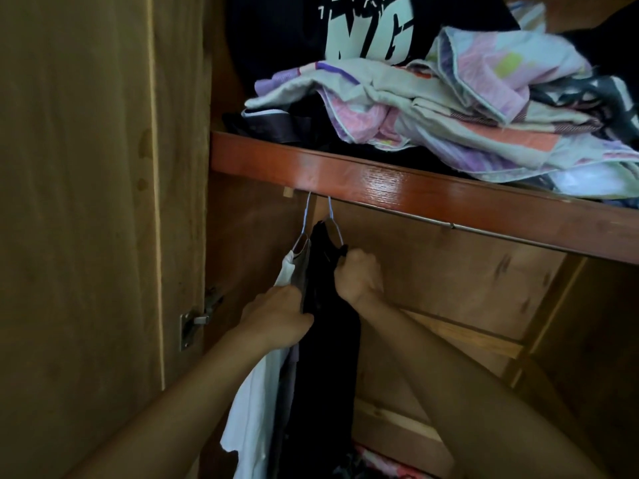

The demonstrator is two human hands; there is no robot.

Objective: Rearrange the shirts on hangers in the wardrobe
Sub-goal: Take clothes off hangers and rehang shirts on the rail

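Observation:
A black shirt (326, 340) hangs on a thin wire hanger (333, 219) from the rail (432, 221) under the red shelf. To its left a white shirt (249, 409) and a grey garment (301, 267) hang on a second wire hanger (306, 219). My right hand (359, 276) grips the black shirt's right shoulder near the hanger. My left hand (276, 318) holds the left edge of the black shirt, between it and the grey garment. Both hangers sit at the rail's far left end.
The red shelf edge (397, 183) carries a heap of folded pastel clothes (449, 105) and a black printed shirt (345, 29). The open wardrobe door (96, 202) with a hinge (193, 321) stands to the left. The rail's right stretch is bare. More clothes (377, 464) lie at the bottom.

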